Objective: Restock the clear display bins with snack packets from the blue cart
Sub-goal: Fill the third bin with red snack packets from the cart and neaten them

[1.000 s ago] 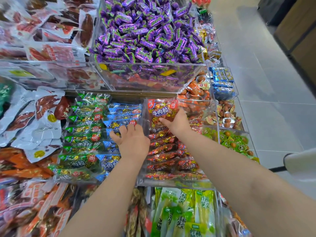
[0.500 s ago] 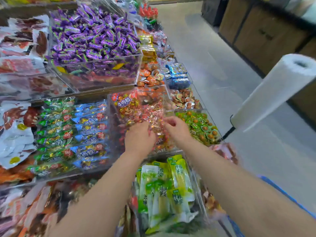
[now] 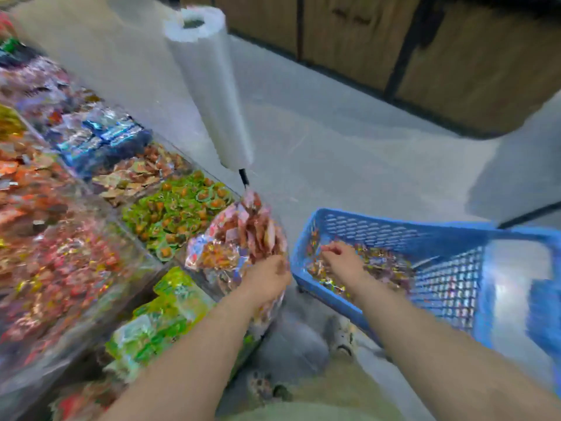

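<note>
Pickup step: right hand [image 3: 342,259] on snack packets [image 3: 383,260] in blue cart [image 3: 394,227], left hand [image 3: 267,279] against clear bin [image 3: 217,281]. Both grips too blurred to tell. Next: grab a bunch, move to bin.

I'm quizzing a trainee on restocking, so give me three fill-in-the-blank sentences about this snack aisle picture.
The right hand reaches into the ____ cart.
The roll of plastic bags is ____.
The hand outside the cart is the ____ one.
Missing words: blue; white; left.
</note>
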`<action>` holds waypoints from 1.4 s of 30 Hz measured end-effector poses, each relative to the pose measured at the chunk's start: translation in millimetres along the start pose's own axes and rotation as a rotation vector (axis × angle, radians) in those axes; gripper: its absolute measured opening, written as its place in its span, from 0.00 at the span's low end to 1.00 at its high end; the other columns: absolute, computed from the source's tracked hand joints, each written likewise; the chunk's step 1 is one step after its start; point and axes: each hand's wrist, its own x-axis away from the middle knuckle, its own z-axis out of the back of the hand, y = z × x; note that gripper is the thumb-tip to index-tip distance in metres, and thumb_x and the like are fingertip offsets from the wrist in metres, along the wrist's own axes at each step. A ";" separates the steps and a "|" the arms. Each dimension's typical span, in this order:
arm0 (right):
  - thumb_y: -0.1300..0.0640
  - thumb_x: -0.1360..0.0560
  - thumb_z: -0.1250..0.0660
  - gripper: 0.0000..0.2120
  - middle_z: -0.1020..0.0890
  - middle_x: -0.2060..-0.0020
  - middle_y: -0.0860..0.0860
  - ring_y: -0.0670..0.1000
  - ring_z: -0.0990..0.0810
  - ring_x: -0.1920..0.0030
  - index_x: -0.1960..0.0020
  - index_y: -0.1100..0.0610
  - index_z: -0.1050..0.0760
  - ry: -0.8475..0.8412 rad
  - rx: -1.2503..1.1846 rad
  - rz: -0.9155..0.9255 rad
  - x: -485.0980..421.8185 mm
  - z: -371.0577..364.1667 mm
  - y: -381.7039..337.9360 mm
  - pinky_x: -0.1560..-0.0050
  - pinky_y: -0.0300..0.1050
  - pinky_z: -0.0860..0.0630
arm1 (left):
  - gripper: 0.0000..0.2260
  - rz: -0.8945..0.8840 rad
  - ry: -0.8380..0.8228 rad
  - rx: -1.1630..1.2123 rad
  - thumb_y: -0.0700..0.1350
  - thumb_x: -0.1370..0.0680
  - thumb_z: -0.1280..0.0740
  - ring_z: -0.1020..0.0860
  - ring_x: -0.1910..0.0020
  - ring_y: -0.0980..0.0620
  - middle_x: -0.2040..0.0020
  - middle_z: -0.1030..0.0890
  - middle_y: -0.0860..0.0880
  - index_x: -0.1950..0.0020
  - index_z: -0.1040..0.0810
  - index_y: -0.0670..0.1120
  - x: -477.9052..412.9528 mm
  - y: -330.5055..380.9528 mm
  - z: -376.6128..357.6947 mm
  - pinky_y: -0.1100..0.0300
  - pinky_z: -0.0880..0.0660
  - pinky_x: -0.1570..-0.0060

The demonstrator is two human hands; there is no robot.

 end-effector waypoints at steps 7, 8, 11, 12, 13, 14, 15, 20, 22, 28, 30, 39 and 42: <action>0.57 0.23 0.37 0.08 0.22 0.67 0.50 0.48 0.28 0.69 0.60 0.54 0.23 0.023 -0.041 -0.321 -50.9 92.9 103.4 0.69 0.42 0.33 | 0.03 0.122 -0.243 0.029 0.41 0.22 0.37 0.27 0.58 0.50 0.63 0.26 0.52 0.52 0.24 0.46 -74.9 48.9 -103.6 0.70 0.35 0.69; 0.58 0.23 0.37 0.10 0.21 0.68 0.55 0.50 0.28 0.70 0.62 0.57 0.22 0.015 -0.044 -0.371 -59.3 97.2 117.2 0.68 0.44 0.31 | 0.02 0.142 -0.282 0.018 0.41 0.21 0.38 0.27 0.58 0.50 0.62 0.26 0.52 0.53 0.25 0.46 -87.3 52.6 -115.4 0.68 0.34 0.66; 0.60 0.25 0.37 0.12 0.20 0.58 0.68 0.56 0.23 0.65 0.54 0.69 0.23 0.000 -0.075 -0.482 -87.8 101.1 156.3 0.63 0.43 0.29 | 0.05 0.201 -0.357 -0.013 0.43 0.20 0.40 0.28 0.61 0.50 0.61 0.26 0.49 0.53 0.26 0.44 -127.1 55.7 -146.0 0.61 0.33 0.62; 0.59 0.24 0.37 0.11 0.20 0.57 0.67 0.58 0.22 0.62 0.52 0.68 0.23 0.007 -0.080 -0.517 -97.7 101.1 168.5 0.63 0.40 0.29 | 0.06 0.221 -0.377 -0.021 0.44 0.20 0.41 0.28 0.62 0.52 0.61 0.26 0.49 0.53 0.26 0.43 -139.9 55.4 -154.4 0.60 0.33 0.63; 0.58 0.24 0.37 0.10 0.20 0.56 0.63 0.57 0.21 0.57 0.50 0.65 0.22 0.020 -0.087 -0.562 -106.0 100.0 180.2 0.60 0.38 0.27 | 0.07 0.243 -0.398 -0.026 0.44 0.20 0.41 0.29 0.63 0.53 0.61 0.26 0.50 0.53 0.26 0.44 -150.7 54.2 -161.9 0.61 0.33 0.65; 0.57 0.24 0.36 0.12 0.20 0.52 0.61 0.57 0.21 0.51 0.45 0.63 0.23 0.041 -0.086 -0.603 -114.8 98.7 191.6 0.52 0.40 0.25 | 0.06 0.268 -0.415 -0.027 0.44 0.20 0.40 0.29 0.63 0.54 0.62 0.27 0.50 0.55 0.27 0.45 -159.8 52.0 -169.0 0.61 0.33 0.65; 0.54 0.24 0.36 0.17 0.21 0.47 0.60 0.58 0.22 0.46 0.38 0.62 0.26 0.056 -0.070 -0.649 -122.4 97.1 203.9 0.46 0.44 0.26 | 0.07 0.285 -0.425 -0.032 0.43 0.20 0.40 0.29 0.62 0.53 0.62 0.28 0.51 0.57 0.28 0.45 -168.2 48.6 -175.6 0.61 0.33 0.63; 0.38 0.28 0.35 0.37 0.24 0.38 0.61 0.61 0.24 0.40 0.29 0.64 0.35 0.019 0.135 -0.802 -143.4 85.9 254.3 0.42 0.50 0.25 | 0.09 0.404 -0.430 0.038 0.44 0.19 0.40 0.26 0.58 0.48 0.60 0.25 0.47 0.59 0.28 0.46 -197.3 23.2 -199.0 0.58 0.32 0.60; 0.35 0.29 0.34 0.45 0.28 0.34 0.62 0.62 0.28 0.35 0.26 0.63 0.43 0.041 0.184 -0.840 -149.1 80.2 262.4 0.36 0.53 0.28 | 0.08 0.463 -0.410 0.068 0.44 0.19 0.41 0.26 0.57 0.47 0.57 0.24 0.44 0.56 0.27 0.44 -201.0 13.2 -206.2 0.57 0.31 0.59; 0.38 0.34 0.27 0.46 0.53 0.27 0.63 0.65 0.50 0.27 0.27 0.53 0.47 0.019 0.317 -0.807 -150.6 62.1 261.8 0.31 0.57 0.40 | 0.08 0.504 -0.448 0.070 0.43 0.19 0.43 0.27 0.58 0.47 0.56 0.25 0.41 0.55 0.28 0.42 -195.7 2.0 -216.4 0.56 0.30 0.59; 0.38 0.34 0.27 0.42 0.53 0.26 0.60 0.65 0.50 0.27 0.30 0.52 0.43 -0.067 0.449 -0.726 -146.6 58.9 265.8 0.30 0.57 0.40 | 0.09 0.505 -0.446 0.080 0.44 0.18 0.43 0.26 0.57 0.47 0.56 0.25 0.41 0.54 0.28 0.42 -195.1 3.2 -216.2 0.56 0.28 0.59; 0.41 0.26 0.34 0.20 0.22 0.44 0.53 0.55 0.24 0.45 0.42 0.53 0.24 -0.219 0.461 -0.523 -145.0 92.6 263.3 0.51 0.46 0.25 | 0.05 0.522 -0.436 0.208 0.45 0.20 0.39 0.23 0.59 0.53 0.55 0.22 0.48 0.54 0.25 0.47 -195.0 15.1 -220.0 0.56 0.24 0.56; 0.40 0.27 0.34 0.24 0.23 0.48 0.49 0.53 0.22 0.47 0.38 0.53 0.24 -0.025 -0.082 -0.583 -146.7 97.5 252.7 0.50 0.46 0.27 | 0.11 0.542 -0.427 0.293 0.51 0.23 0.31 0.22 0.51 0.51 0.49 0.22 0.49 0.46 0.27 0.48 -194.0 22.0 -219.2 0.53 0.24 0.48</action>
